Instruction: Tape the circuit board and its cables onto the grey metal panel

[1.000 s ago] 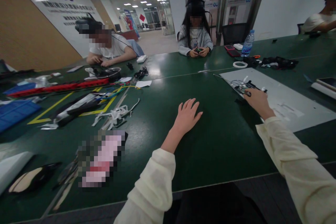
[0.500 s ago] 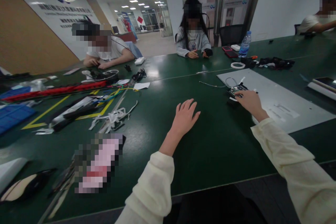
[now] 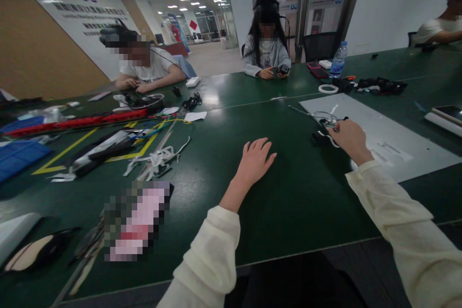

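Note:
My left hand (image 3: 253,162) rests palm down on the green table (image 3: 288,202) with its fingers spread and nothing in it. To the right, my right hand (image 3: 350,138) has its fingers closed on a small circuit board (image 3: 329,124) with thin wires, at the near left edge of a flat grey-white board (image 3: 375,120). A small black piece (image 3: 318,139) lies just below the circuit board, beside a white strip. My fingers hide part of the circuit board.
A phone (image 3: 142,221), tangled white strips (image 3: 159,161), coloured wires and a red strip (image 3: 79,122) lie on the left. A tape roll (image 3: 327,88), a water bottle (image 3: 338,60) and black gear (image 3: 382,85) stand at the back right. People sit across the table.
My right hand has turned the circuit board and shifted slightly right; its thin wire has swung right, and a white strip now shows below it. My left hand stays in place.

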Demonstrator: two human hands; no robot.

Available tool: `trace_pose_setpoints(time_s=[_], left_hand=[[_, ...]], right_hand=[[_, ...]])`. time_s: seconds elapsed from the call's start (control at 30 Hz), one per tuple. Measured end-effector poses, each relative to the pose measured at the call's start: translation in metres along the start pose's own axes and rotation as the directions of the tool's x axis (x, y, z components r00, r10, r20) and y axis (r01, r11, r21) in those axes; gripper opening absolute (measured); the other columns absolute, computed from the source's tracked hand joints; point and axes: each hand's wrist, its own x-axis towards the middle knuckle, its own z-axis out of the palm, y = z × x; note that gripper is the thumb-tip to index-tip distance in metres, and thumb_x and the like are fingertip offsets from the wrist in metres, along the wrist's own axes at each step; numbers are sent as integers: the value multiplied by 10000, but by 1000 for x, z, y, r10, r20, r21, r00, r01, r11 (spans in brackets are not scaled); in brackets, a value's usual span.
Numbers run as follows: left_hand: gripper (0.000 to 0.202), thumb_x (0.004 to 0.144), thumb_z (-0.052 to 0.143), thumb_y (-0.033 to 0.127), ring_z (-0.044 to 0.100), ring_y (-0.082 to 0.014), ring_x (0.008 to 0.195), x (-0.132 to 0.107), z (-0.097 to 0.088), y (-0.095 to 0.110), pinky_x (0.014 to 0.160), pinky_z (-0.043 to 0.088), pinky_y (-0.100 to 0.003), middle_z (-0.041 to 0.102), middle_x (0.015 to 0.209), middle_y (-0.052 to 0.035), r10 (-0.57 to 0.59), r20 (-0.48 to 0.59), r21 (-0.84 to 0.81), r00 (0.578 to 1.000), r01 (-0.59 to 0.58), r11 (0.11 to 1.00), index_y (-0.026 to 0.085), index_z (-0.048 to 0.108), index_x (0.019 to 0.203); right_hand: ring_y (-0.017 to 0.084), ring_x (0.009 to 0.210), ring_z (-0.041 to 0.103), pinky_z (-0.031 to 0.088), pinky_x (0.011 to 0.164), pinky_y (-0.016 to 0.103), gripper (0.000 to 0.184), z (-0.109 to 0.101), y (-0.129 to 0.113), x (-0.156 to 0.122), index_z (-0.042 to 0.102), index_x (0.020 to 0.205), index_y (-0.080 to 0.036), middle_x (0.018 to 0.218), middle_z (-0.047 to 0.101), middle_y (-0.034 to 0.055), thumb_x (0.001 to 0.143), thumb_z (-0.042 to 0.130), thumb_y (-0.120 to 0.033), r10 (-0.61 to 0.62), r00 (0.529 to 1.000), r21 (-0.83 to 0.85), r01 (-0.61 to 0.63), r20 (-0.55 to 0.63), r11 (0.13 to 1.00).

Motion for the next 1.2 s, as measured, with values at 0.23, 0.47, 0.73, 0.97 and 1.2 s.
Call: trace_pose_setpoints(time_s=[0.23, 0.47, 0.73, 0.97, 1.2], left_hand=[[428, 988, 333, 418, 375, -237, 1361, 0, -3, 2, 1141, 261, -509, 434, 1453, -89, 3, -12, 7, 1000, -3, 1000, 200, 464, 1333], [380, 990, 327, 372, 413, -238, 1327, 2, -10, 7, 1154, 234, -498, 490, 1405, -85, -110, -202, 24, 973, 118, 993, 207, 492, 1291], [395, 986, 333, 344, 423, -230, 1308, 3, -10, 7, 1134, 274, -428, 486, 1397, -105, -100, -232, 1, 968, 103, 995, 175, 461, 1318], [385, 996, 298, 367, 490, -227, 1236, 4, 0, 5, 1049, 386, -395, 537, 1333, -90, -14, -97, -5, 995, 14, 1000, 167, 568, 1184], [293, 976, 356, 309, 572, -227, 1085, 3, 0, 6, 946, 452, -383, 590, 1213, -78, -98, -105, -1, 990, 98, 995, 187, 584, 1112]], right_hand=[[265, 879, 582, 411, 776, 362, 384, -11, 18, 11, 668, 910, -125, 899, 665, 158, 901, 453, -443, 124, 980, 226, -88, -153, 970], [219, 815, 584, 434, 753, 335, 285, -21, -52, -25, 651, 852, -151, 861, 637, 96, 878, 545, -415, -343, 935, 356, 350, -85, 866], [207, 933, 598, 466, 867, 381, 170, -46, -127, -89, 656, 982, -184, 992, 642, 77, 881, 579, -297, -919, 394, 575, 757, -22, 311], [207, 976, 593, 466, 889, 400, 187, -44, -129, -97, 663, 1001, -201, 1029, 639, 70, 885, 576, -320, -925, 378, 609, 743, -41, 277], [215, 1045, 573, 420, 986, 450, 198, -38, -133, -99, 670, 1014, -206, 1060, 633, 70, 880, 591, -329, -898, 432, 607, 737, -84, 298]])
